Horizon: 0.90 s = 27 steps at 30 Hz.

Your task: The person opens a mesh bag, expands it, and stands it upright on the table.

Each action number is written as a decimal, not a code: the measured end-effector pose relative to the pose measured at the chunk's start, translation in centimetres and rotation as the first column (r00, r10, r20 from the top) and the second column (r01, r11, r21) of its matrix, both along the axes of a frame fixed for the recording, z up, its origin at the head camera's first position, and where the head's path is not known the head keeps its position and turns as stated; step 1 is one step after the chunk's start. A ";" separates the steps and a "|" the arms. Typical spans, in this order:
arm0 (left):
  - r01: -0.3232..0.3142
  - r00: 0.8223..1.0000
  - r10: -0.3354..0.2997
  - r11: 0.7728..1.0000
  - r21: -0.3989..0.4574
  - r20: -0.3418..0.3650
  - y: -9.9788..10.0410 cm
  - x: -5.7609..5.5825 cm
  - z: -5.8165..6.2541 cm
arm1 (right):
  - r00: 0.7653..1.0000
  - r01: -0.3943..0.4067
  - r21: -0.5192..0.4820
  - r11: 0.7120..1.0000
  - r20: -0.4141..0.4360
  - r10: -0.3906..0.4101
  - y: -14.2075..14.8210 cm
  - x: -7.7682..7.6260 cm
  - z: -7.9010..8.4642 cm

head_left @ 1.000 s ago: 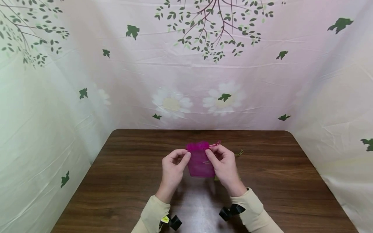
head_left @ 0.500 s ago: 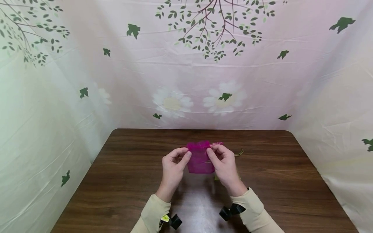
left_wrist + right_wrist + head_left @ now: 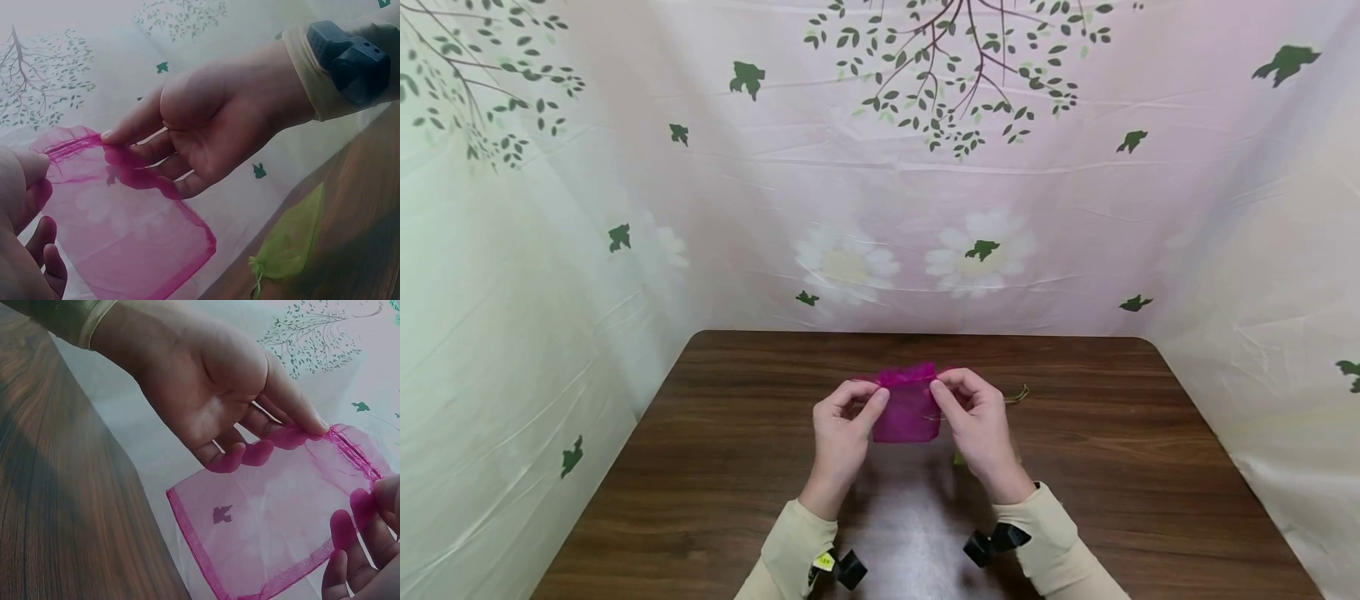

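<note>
A sheer magenta drawstring pouch point(image 3: 904, 417) hangs spread between both hands over the table. My left hand point(image 3: 841, 429) pinches its gathered neck at the left side, thumb in front and fingers behind. On the other side, my right hand point(image 3: 976, 425) pinches the same neck between thumb and fingers. In the right wrist view, the left fingertips show pink through the pouch's mesh point(image 3: 269, 519). The ruffled top stands above the pinched line, and the pouch looks flat. Thin drawstring ends show beside both hands.
A lime-green drawstring pouch point(image 3: 290, 237) lies on the dark wood table point(image 3: 715, 467), mostly hidden behind the right hand in the head view. Its cord point(image 3: 1018, 395) sticks out to the right. A printed cloth point(image 3: 895, 183) surrounds the table's back and sides.
The magenta pouch's lower edge has swung up and slightly left. Its pink cord at the right has drawn in behind the right hand. Both hands keep their pinch, the left shifting slightly left.
</note>
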<state>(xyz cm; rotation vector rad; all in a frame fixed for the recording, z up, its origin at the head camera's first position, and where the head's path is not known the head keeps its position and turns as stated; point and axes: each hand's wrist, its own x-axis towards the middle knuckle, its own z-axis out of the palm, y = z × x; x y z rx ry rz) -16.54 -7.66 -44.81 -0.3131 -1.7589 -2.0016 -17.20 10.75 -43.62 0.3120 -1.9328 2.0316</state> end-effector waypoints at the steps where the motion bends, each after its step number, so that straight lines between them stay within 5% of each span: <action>1: -0.009 1.000 0.009 1.000 0.006 -0.005 0.0 0.0 0.0 | 1.000 0.003 0.001 1.000 0.002 -0.003 0.0 0.0 0.0; 9: -0.021 1.000 0.023 0.994 0.105 -0.019 0.3 -0.1 0.0 | 1.000 0.029 -0.005 1.000 0.008 -0.029 -0.1 0.2 0.3; 16: -0.050 0.997 0.035 0.973 0.227 0.070 0.5 -0.1 0.3 | 0.999 0.043 -0.019 0.999 -0.013 -0.043 -0.3 0.3 0.1; 27: -0.027 0.997 0.009 0.971 0.238 0.073 0.6 -0.1 0.2 | 0.999 -0.021 -0.058 0.998 -0.028 0.019 -0.1 0.4 0.1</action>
